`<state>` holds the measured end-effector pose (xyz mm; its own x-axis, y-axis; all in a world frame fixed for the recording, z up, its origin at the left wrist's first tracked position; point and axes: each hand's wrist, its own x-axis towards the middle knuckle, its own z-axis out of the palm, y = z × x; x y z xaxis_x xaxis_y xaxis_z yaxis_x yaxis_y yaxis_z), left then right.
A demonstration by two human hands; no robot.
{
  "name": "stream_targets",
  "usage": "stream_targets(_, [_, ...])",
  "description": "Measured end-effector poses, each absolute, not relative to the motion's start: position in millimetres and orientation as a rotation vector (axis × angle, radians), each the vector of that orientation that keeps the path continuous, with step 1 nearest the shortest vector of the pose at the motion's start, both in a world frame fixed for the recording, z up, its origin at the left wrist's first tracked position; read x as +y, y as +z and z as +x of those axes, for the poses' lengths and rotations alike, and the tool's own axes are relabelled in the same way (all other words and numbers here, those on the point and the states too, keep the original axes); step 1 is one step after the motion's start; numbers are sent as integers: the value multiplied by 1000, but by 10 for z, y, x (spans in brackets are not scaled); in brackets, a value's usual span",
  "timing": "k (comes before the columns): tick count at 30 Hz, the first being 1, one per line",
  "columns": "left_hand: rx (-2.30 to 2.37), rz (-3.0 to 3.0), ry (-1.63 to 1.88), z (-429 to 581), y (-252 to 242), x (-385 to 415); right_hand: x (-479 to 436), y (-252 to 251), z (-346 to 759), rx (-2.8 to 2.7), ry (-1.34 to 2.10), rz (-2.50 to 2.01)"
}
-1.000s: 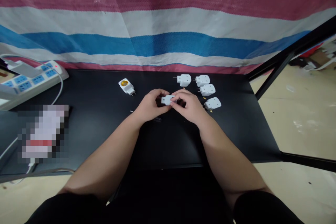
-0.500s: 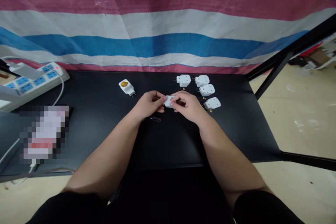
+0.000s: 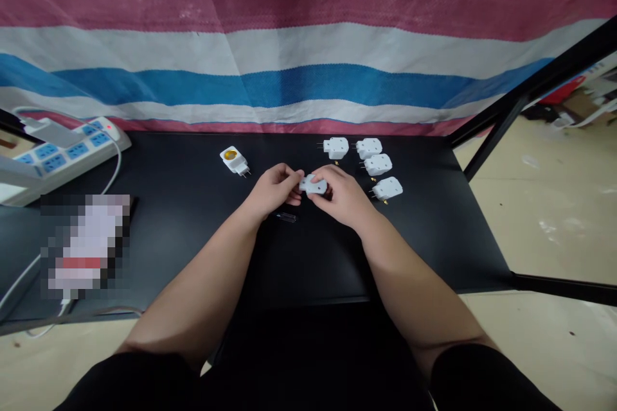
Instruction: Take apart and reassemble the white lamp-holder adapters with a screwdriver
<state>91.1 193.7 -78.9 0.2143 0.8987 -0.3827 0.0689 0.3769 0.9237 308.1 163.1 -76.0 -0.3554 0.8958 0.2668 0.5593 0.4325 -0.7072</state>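
Note:
A white plug-in lamp-holder housing (image 3: 314, 185) is held between both hands above the black table. My left hand (image 3: 277, 189) pinches its narrow plug end with thumb and fingers. My right hand (image 3: 340, 192) is closed round the wide body, thumb on top; small holes show in that face. Beside my left hand lies a clear-handled screwdriver (image 3: 288, 218), its shaft partly hidden. Several similar white plug housings (image 3: 378, 164) rest to the right, prongs pointing left, with small brass pieces (image 3: 385, 201) near them. Another white plug unit (image 3: 234, 160) with a yellow round socket sits at the left.
A white power strip (image 3: 72, 154) with blue sockets and cables stands at the far left. Nearer is a blurred-out phone (image 3: 91, 244) on a charging cable. A striped tarp (image 3: 308, 83) hangs behind the table, and a black metal frame (image 3: 496, 135) borders the right.
The housing in my hands has been turned so more of its wide, holed face shows. My right hand has shifted its grip round the body. The view has moved slightly.

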Motion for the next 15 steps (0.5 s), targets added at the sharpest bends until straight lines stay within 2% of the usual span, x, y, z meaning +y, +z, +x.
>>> stream_targets(6, [1257, 1002, 720, 952, -726, 1929, 1738, -626, 3404, -1891, 139, -1346])
stream_targets(15, [1284, 1049, 668, 984, -670, 1902, 1828, -759, 3449, -1924, 146, -1611])
